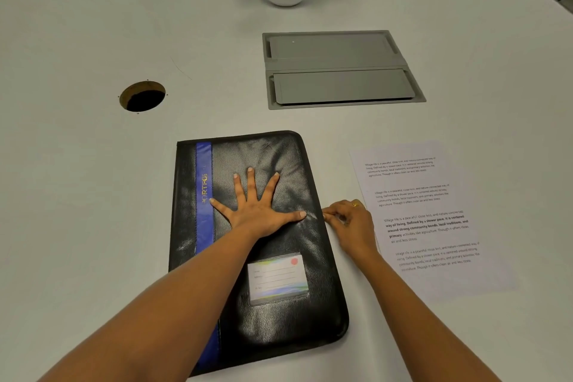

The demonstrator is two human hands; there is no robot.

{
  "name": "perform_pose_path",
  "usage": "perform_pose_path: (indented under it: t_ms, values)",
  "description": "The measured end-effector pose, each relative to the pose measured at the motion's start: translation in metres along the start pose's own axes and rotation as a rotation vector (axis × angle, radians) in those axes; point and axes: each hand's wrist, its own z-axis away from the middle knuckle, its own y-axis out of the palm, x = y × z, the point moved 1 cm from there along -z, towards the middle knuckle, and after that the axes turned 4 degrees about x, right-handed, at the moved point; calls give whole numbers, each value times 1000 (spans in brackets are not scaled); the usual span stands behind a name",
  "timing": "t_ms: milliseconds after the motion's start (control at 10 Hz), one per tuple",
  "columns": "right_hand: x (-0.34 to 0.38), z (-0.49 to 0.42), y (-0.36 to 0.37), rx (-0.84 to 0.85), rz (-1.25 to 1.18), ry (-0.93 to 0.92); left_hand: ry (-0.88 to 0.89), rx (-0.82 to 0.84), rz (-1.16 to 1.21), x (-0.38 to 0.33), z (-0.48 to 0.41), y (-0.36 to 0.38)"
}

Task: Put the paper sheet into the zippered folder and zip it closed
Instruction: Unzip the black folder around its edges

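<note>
Barely begun: paper sheet (pixel 434 205) lies outside the closed zippered folder (pixel 279 155); left grip (pixel 257 211) presses it, fingers spread flat; right grip (pixel 350 223) pinches its edge, probably the zip pull.

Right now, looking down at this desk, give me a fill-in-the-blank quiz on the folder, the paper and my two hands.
1. The left hand lies flat on the zippered folder, its little finger reaching the ____ stripe.
2. The right hand pinches at the folder's ____ edge.
3. The paper sheet lies on the table, printed side ____.

Missing words: blue; right; up.
</note>
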Motion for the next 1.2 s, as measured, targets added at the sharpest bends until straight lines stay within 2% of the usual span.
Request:
perform_pose_path:
  t_ms: [300,1200]
  values:
    - [1,-1,5,-84,5,39,-5,2,1,0,0,0]
    - [-1,7,7,-84,83,30,-9,-1,-1,-1,-1,0]
